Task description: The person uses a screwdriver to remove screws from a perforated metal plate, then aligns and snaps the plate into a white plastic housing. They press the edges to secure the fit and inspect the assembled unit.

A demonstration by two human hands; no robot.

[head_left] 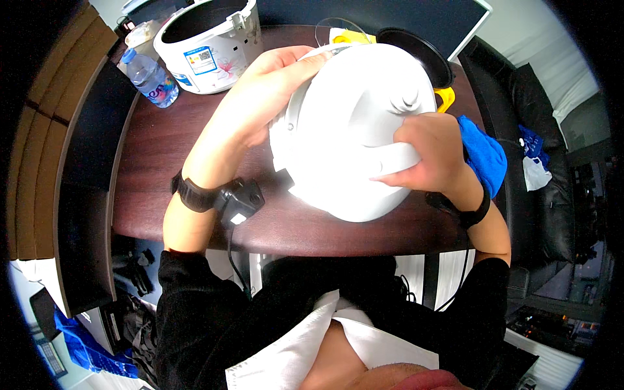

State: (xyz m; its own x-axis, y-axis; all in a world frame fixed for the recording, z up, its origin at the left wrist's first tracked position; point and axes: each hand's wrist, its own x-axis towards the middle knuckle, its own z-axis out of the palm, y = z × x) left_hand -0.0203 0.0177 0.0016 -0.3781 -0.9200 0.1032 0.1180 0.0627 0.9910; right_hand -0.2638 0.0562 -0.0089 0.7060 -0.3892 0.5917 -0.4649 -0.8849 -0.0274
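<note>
Cover of domed white plastic (331, 146) held between two hands

With the cover as the middle of the dial, the person's bare left hand (276, 81) meets its rim at 10 o'clock, thumb laid along the edge; the other fingers are partly hidden, so how firmly they clasp it I cannot tell. The bare right hand (434, 146), at 3 o'clock, is curled tightly around the curved white plastic handle (396, 158) on the dome — likely because that raised part gives the surest hold on a smooth, round shell, while the left hand probably steadies the opposite side. The cover is tilted above the middle of a reddish-brown, wood-look table (169, 162); whether its lower edge touches the surface cannot be made out

Beyond the left forearm, at 10 o'clock, stands a round, white, flower-printed pot body (224, 68), its dark mouth uncovered. Just beside it, nearer 9 o'clock, is a clear plastic bottle with a pale blue cap (151, 79); both seem set back to leave the arms room. A shallow, round black vessel (433, 58) sits at 1 o'clock, partly behind the cover. A crumpled, bright blue cloth (484, 159) lies at 3 o'clock by the right wrist — perhaps kept there for easy reach
</note>
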